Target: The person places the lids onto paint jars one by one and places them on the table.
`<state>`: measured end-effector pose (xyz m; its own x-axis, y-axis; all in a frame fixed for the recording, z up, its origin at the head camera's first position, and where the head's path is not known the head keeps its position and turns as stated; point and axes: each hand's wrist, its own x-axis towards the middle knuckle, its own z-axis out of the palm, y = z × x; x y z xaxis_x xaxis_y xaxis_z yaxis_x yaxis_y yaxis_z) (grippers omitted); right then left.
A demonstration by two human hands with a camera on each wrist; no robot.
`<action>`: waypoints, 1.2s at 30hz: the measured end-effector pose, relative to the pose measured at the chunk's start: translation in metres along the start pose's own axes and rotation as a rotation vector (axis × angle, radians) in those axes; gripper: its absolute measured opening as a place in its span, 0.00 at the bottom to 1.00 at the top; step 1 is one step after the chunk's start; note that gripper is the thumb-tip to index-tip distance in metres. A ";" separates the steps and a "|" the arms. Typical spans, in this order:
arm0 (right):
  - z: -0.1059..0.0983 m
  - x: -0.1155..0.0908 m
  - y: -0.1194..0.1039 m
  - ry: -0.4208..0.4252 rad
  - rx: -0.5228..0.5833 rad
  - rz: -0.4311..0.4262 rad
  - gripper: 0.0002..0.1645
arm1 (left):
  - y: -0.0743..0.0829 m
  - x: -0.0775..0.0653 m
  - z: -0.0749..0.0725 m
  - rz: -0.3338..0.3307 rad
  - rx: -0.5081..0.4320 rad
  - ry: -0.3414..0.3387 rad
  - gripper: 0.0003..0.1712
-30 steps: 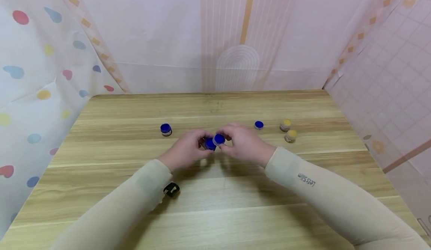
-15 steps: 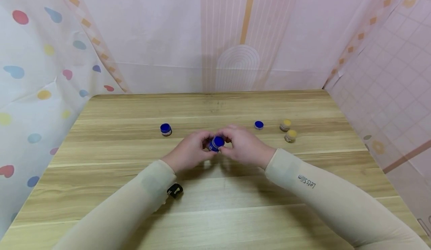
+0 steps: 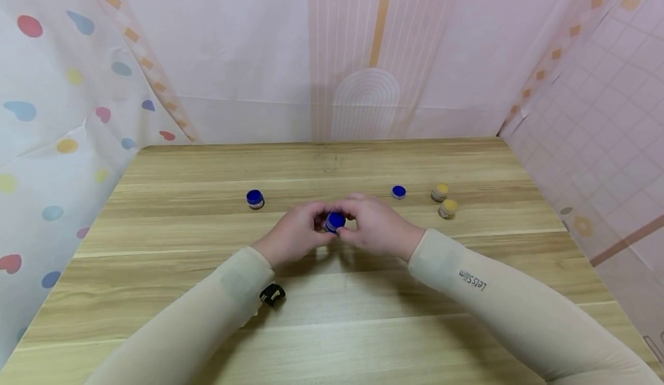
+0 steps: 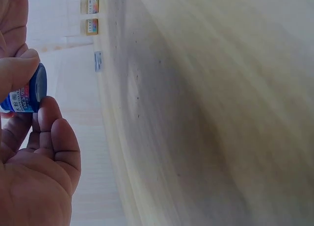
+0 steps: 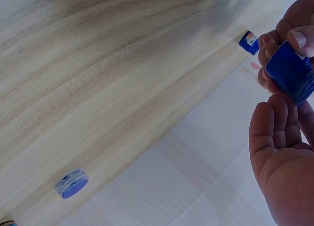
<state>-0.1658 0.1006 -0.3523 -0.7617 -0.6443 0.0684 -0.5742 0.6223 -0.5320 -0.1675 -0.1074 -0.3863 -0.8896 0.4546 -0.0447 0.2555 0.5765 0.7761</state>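
Observation:
Over the middle of the table, both hands meet at a small blue paint jar point(image 3: 335, 222). My left hand point(image 3: 290, 232) grips the jar's body from the left. From the other side, my right hand point(image 3: 377, 225) pinches the blue-topped lid point(image 3: 336, 218), which sits on the jar's mouth. Whether the lid is screwed tight cannot be seen. Printed label writing shows on the held jar point(image 4: 20, 99) in the left wrist view, and its blue base point(image 5: 286, 69) in the right wrist view. Fingers cover much of it.
A second blue jar point(image 3: 255, 199) stands left of the hands. To the right lies a loose blue lid point(image 3: 398, 192), with two yellow-topped jars point(image 3: 440, 192) beyond it. A black device point(image 3: 272, 294) is at the left wrist. Patterned curtains border the wooden table point(image 3: 332, 339).
The lid in my right hand has come down from beside the jar's top onto it. My left hand has shifted slightly right with the jar.

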 end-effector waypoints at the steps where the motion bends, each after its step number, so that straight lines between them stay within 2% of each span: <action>1: 0.000 0.000 0.000 -0.003 0.000 0.002 0.27 | 0.000 0.000 0.000 -0.002 -0.006 0.001 0.21; 4: -0.001 -0.001 -0.001 -0.007 -0.002 0.006 0.26 | 0.000 0.000 0.001 -0.009 -0.030 0.005 0.20; 11: -0.003 0.000 -0.002 0.014 0.004 -0.001 0.28 | 0.000 0.000 0.002 -0.047 -0.123 0.010 0.25; 18: -0.003 0.001 -0.001 0.006 0.002 0.022 0.25 | -0.001 0.001 0.004 -0.072 -0.169 0.025 0.23; 27: -0.008 0.001 -0.003 -0.004 0.006 0.036 0.22 | -0.002 0.000 0.004 -0.071 -0.205 0.031 0.17; 36: -0.013 0.000 -0.004 -0.035 0.003 0.009 0.23 | -0.004 -0.001 0.002 -0.065 -0.247 0.016 0.18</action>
<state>-0.1674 0.1044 -0.3390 -0.7560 -0.6537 0.0335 -0.5661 0.6273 -0.5348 -0.1669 -0.1084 -0.3906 -0.9075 0.4101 -0.0912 0.0989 0.4197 0.9023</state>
